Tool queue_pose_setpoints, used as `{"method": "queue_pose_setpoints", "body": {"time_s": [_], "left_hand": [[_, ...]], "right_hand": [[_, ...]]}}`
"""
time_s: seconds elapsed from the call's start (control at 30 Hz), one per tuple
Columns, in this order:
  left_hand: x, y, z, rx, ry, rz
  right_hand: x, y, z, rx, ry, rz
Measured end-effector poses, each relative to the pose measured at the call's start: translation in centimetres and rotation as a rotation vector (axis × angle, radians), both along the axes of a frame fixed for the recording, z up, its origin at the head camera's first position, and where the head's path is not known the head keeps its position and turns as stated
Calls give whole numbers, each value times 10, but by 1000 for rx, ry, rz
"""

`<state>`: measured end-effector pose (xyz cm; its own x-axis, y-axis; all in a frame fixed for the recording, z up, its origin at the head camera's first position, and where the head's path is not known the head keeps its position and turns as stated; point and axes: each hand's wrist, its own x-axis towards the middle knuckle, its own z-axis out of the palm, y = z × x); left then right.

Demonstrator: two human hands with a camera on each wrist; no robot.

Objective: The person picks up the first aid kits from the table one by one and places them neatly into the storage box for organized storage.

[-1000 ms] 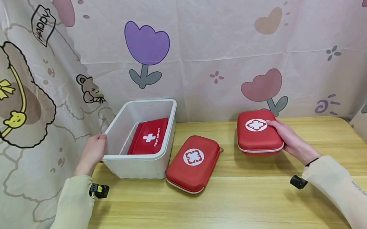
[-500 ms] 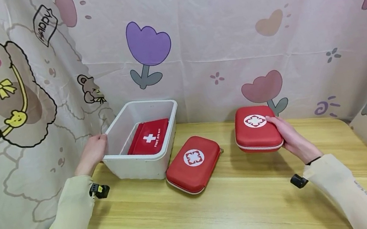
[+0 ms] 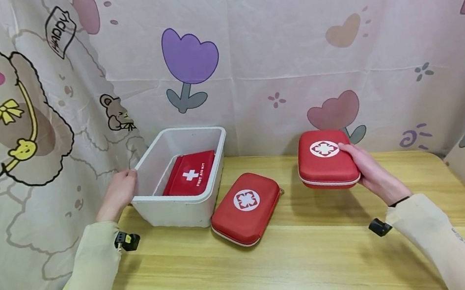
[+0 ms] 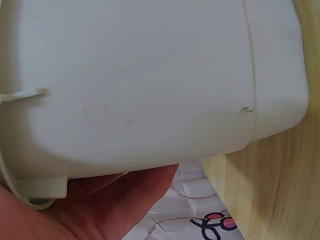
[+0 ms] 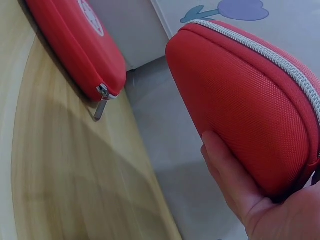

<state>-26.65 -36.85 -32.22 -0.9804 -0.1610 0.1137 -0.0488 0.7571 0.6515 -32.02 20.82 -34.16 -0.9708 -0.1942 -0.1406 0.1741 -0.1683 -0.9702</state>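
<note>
My right hand [image 3: 367,165] grips a red zippered first aid case [image 3: 322,164] by its right side, thumb on top beside the white emblem. In the right wrist view its fingers [image 5: 230,172] lie along the underside of the case [image 5: 240,105], which is held above the table. My left hand [image 3: 120,193] holds the left rim of a white plastic bin [image 3: 179,212]; in the left wrist view its fingers [image 4: 145,195] curl under that rim, against the outer wall [image 4: 150,90]. Inside the bin lies a flat red first aid pouch [image 3: 192,174] with a white cross.
A second red zippered case [image 3: 246,210] lies on the wooden table [image 3: 234,283], just right of the bin; its zipper pull [image 5: 100,107] shows in the right wrist view. A patterned curtain [image 3: 264,51] hangs behind the table and along its left side.
My right hand has raised the red case a little higher off the table. The left hand stays on the bin's rim, and the bin has not moved.
</note>
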Motion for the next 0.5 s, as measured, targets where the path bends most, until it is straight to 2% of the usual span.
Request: {"method": "queue_pose_setpoints", "body": {"time_s": [0.5], "left_hand": [[3,2,1,16,-13,8]], "right_hand": [[0,-7,10,-11,14,-14]]}}
